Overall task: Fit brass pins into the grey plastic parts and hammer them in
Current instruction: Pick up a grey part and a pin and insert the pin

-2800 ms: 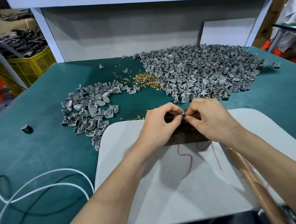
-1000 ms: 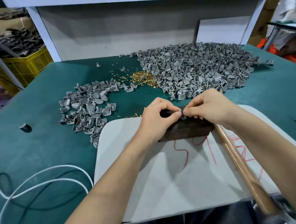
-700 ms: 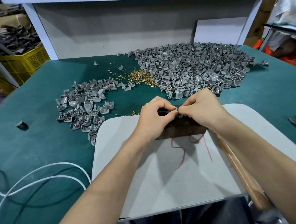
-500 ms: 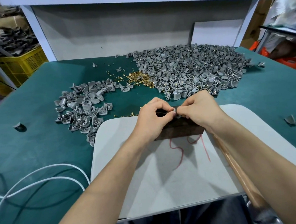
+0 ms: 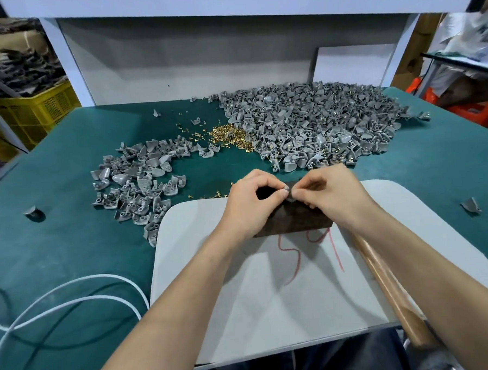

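Observation:
My left hand (image 5: 249,204) and my right hand (image 5: 333,194) meet fingertip to fingertip over a dark block (image 5: 295,219) on the white board (image 5: 271,296). Between the fingertips sits a small grey plastic part (image 5: 289,193), pinched from both sides; any pin in it is hidden. A large heap of grey parts (image 5: 313,124) lies at the back right. A smaller heap of grey parts (image 5: 140,176) lies to the left. Loose brass pins (image 5: 229,136) are piled between them. A wooden hammer handle (image 5: 389,287) lies under my right forearm.
A white cable (image 5: 68,301) loops over the green table (image 5: 56,245) at the near left. Single grey parts lie at the left (image 5: 30,211) and the right (image 5: 470,204). A yellow crate (image 5: 35,111) stands beyond the left edge.
Both hands have stayed together over the dark block, fingers working the small part. The view has shifted slightly.

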`<action>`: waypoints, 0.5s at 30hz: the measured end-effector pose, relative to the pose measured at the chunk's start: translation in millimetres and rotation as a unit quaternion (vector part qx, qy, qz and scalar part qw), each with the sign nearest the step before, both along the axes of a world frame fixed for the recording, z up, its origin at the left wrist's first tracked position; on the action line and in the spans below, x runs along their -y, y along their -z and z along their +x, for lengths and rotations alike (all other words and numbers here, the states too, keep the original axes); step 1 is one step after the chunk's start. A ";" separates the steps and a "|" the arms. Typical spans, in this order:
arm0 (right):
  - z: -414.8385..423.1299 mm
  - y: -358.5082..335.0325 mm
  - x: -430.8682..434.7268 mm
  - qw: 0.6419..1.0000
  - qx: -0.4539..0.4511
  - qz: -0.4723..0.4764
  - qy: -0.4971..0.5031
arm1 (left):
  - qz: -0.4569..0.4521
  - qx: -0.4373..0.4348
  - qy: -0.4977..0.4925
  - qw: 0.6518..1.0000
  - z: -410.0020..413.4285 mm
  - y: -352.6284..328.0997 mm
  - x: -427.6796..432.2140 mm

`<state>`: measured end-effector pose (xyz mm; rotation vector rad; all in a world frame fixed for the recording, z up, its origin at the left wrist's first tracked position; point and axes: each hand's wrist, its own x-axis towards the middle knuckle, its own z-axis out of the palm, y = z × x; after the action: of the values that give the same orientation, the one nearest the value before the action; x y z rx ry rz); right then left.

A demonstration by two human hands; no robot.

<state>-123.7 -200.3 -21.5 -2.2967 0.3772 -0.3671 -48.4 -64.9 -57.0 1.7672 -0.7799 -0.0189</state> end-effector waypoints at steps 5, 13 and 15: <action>-3.0 -4.8 -4.3 0.992 -0.008 -0.119 -0.050 | 0.008 -0.001 0.008 1.000 0.7 -1.4 0.4; 2.2 -20.4 -6.8 0.962 -0.078 -0.249 -0.081 | 0.012 -0.011 0.012 1.000 -0.2 0.8 2.0; 1.5 -19.2 -4.8 0.968 -0.070 -0.226 -0.087 | -0.016 -0.019 0.028 0.999 -0.9 0.6 1.2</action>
<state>-122.2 -195.4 -2.3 -2.7887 0.1689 -0.2167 -49.3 -66.0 -57.6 1.7096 -0.7986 -0.0770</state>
